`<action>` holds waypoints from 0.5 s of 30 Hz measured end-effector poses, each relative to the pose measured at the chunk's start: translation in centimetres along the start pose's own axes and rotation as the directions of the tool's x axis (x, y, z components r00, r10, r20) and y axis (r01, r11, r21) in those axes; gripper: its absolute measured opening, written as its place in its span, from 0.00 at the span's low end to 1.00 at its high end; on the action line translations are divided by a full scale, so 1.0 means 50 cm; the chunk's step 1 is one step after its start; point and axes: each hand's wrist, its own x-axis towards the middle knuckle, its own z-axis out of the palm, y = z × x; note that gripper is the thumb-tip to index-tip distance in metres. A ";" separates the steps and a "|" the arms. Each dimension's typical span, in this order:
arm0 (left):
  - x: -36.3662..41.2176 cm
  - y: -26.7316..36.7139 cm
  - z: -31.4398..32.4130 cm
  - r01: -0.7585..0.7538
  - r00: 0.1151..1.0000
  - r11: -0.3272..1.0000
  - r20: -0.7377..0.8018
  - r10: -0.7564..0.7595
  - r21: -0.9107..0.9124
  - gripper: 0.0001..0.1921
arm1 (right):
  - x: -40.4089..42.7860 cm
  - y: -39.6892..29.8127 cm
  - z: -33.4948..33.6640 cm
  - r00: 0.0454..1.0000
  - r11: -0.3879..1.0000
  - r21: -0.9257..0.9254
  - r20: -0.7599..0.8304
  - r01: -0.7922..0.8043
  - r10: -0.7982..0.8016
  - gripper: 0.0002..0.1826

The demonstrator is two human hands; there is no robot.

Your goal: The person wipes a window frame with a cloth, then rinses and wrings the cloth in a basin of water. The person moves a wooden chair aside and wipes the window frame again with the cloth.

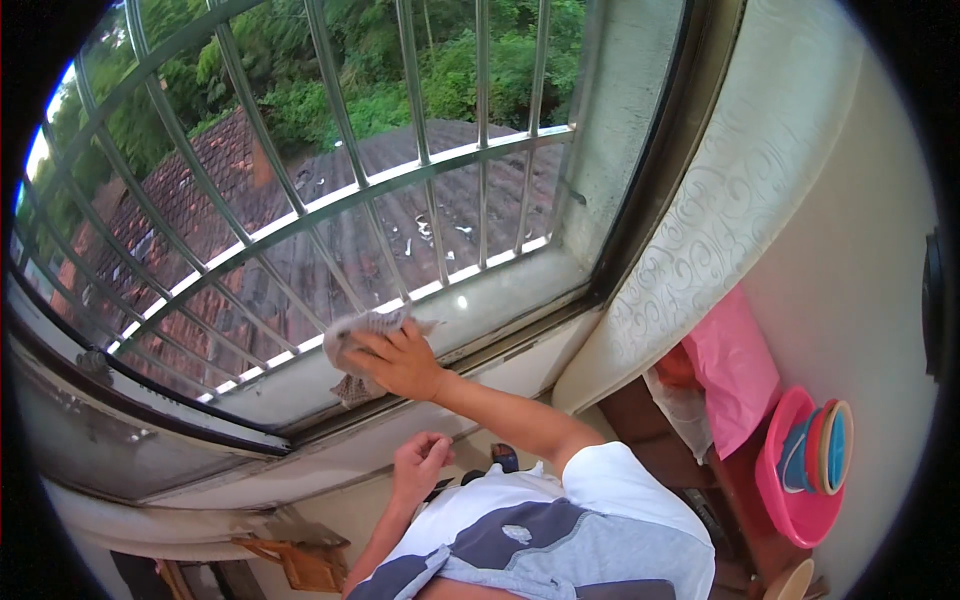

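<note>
My right hand (pixel 401 360) is spread flat over a greyish-brown cloth (pixel 346 337), pressing it against the lower part of the window pane (pixel 480 307). One corner of the cloth hangs below my palm, close to the bottom frame (pixel 517 330). My left hand (pixel 424 461) is held in front of my body, below the sill. Its fingers are curled in, and nothing shows in them. Beyond the pane run the metal bars of a window grille (pixel 337 191).
A sliding sash frame (pixel 150 401) stands at left. A pale patterned curtain (pixel 720 195) hangs at right. Beside it are a pink bag (pixel 735 367) and a pink basin (pixel 814 521) holding a blue bucket (pixel 796 457). A wooden stool or chair (pixel 304 562) stands at lower left.
</note>
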 end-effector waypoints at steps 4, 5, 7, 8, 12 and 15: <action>0.001 0.007 0.005 0.008 1.000 1.000 0.017 -0.008 0.016 0.08 | -0.055 0.050 -0.013 0.992 0.975 -0.184 0.046 0.127 -0.121 0.28; 0.001 0.002 0.004 0.016 1.000 1.000 0.020 -0.016 0.001 0.08 | -0.065 0.062 -0.028 0.998 0.972 -0.235 0.068 0.021 -0.005 0.28; -0.001 -0.004 0.003 0.011 1.000 1.000 0.016 -0.011 0.009 0.08 | -0.091 0.102 -0.056 0.960 0.942 -0.222 0.065 -0.251 0.271 0.26; -0.004 -0.007 0.001 0.007 1.000 1.000 0.011 -0.007 0.016 0.08 | -0.107 0.135 -0.069 0.928 0.914 -0.173 0.004 -0.366 0.373 0.27; -0.014 -0.003 -0.007 0.009 1.000 0.999 -0.021 -0.008 0.038 0.07 | -0.171 0.278 -0.147 0.699 0.756 0.027 -0.359 -0.654 0.618 0.33; -0.020 -0.012 -0.012 0.015 0.999 1.000 -0.028 -0.015 0.025 0.07 | -0.197 0.361 -0.181 0.501 0.660 0.263 -0.476 -0.704 0.723 0.34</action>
